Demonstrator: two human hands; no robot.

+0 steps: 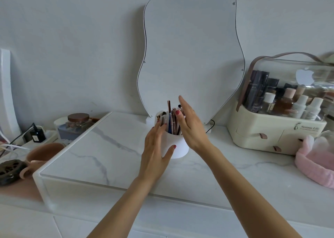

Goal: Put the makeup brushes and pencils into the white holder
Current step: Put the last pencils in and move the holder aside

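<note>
A white cylindrical holder [178,145] stands upright on the marble top [101,147], in front of the wavy mirror. Several makeup brushes and pencils [172,119] stand upright inside it, tips above the rim. My left hand [153,152] wraps the holder's left side, thumb across its front and fingers at the rim. My right hand [189,125] hovers flat with fingers spread at the holder's right, beside the brush tips, holding nothing.
A wavy mirror [191,53] leans on the wall behind. A cream cosmetics case [271,129] with bottles stands at the right, a pink headband [314,165] in front of it. At the left are a lidded jar [78,122], a charger plug [37,133] and a tan cup [42,152].
</note>
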